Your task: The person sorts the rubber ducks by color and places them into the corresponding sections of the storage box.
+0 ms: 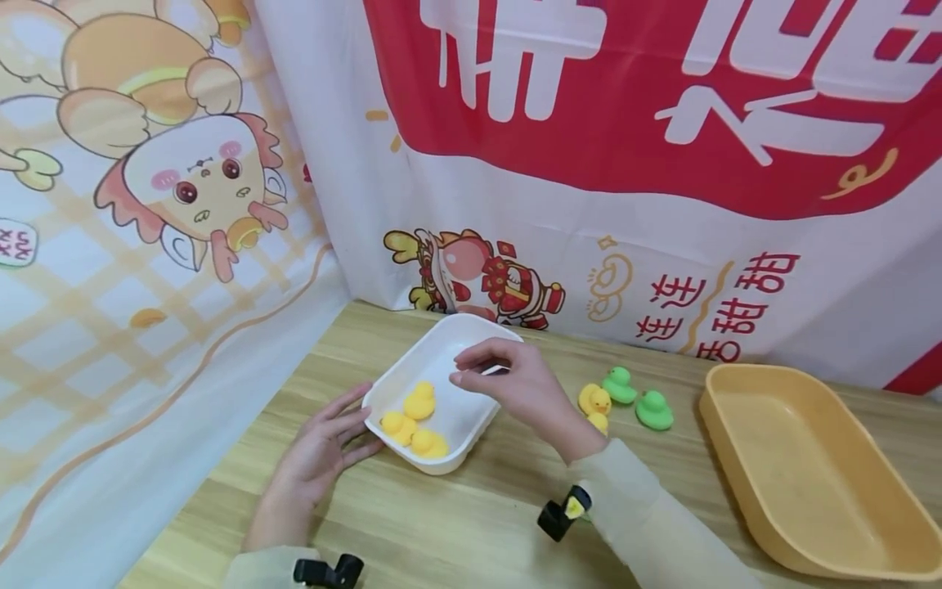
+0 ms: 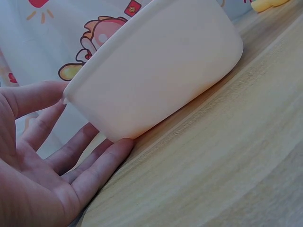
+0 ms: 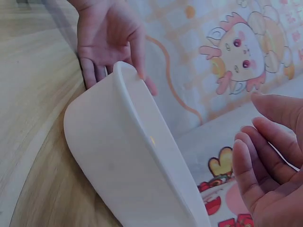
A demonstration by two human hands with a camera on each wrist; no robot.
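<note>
A white plastic tub [image 1: 471, 393] stands on the table, with three yellow toy ducks [image 1: 420, 401] at its near left end. My left hand [image 1: 312, 458] touches that end, with extended fingers against the wall and one digit at the rim [image 2: 66, 97]. Above the tub's right side hovers my right hand [image 1: 515, 384]. In the right wrist view its fingers [image 3: 265, 156] are loosely bent, the thumb is apart from them, and nothing shows between them. Right of the tub lie two green toy ducks [image 1: 653, 411] and two yellow ones [image 1: 594, 400], one partly hidden by my right arm.
A larger orange-yellow tray [image 1: 817, 474] sits at the right of the wooden table [image 1: 456, 532]. Printed cloth [image 1: 559, 204] hangs along the back, and another patterned cloth [image 1: 169, 343] covers the left side.
</note>
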